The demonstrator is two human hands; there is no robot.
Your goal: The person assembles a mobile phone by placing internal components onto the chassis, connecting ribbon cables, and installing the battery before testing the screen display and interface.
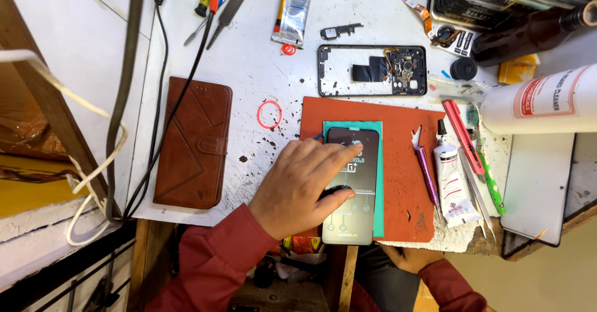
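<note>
My left hand [298, 184] lay flat on the phone screen [352, 184], fingers pressed together and thumb against its lower half; the screen was dark and glossy, printed with pale markings, resting on a teal sheet [378, 181] on the red mat [404, 163]. My right hand [407, 257] sat below the table edge [249, 215]. I couldn't tell how its fingers were set.

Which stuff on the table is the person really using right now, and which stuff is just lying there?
In use:
- phone screen with printed film
- left hand, pressing flat on it
- teal card beneath
- red mat

Just lying about:
- brown wallet case
- open phone frame
- purple knife
- white glue tube
- white bottle
- right hand, idle below the table edge
</note>
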